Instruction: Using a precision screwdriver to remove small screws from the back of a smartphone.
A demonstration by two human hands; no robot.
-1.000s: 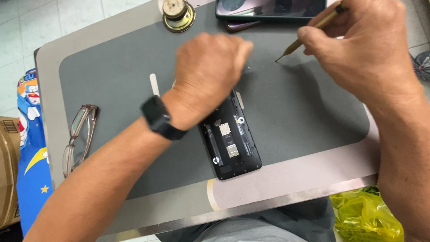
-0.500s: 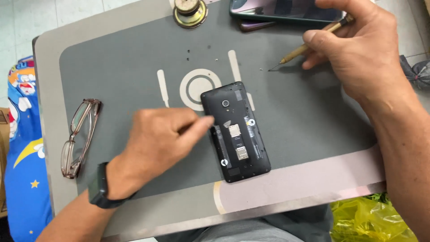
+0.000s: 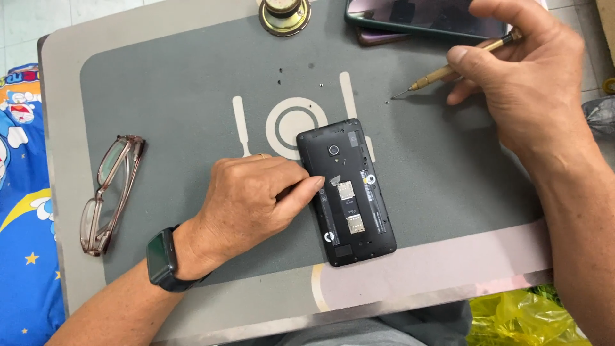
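Black and flat, the opened phone (image 3: 346, 192) lies face down in the middle of our grey work mat (image 3: 160, 96), with its back cover off and its card slots showing. Our left hand (image 3: 253, 205) is curled beside it, and the fingertips (image 3: 314, 184) press on its left edge to keep it from sliding. Our right hand (image 3: 532, 83) pinches a thin screwdriver (image 3: 461, 67) with a pale brown handle. Its tip points down at a tiny screw (image 3: 386, 100) on the mat.

We think the phone is light and stiff, but the open inside looks easy to hurt. The safe place to hold it is by the long side edges, not the middle parts. The little screws look easy to lose.

A pair of glasses (image 3: 109, 192) rests at the left edge of the mat. Another phone (image 3: 423, 16) and a small round speaker (image 3: 285, 14) sit at the top.
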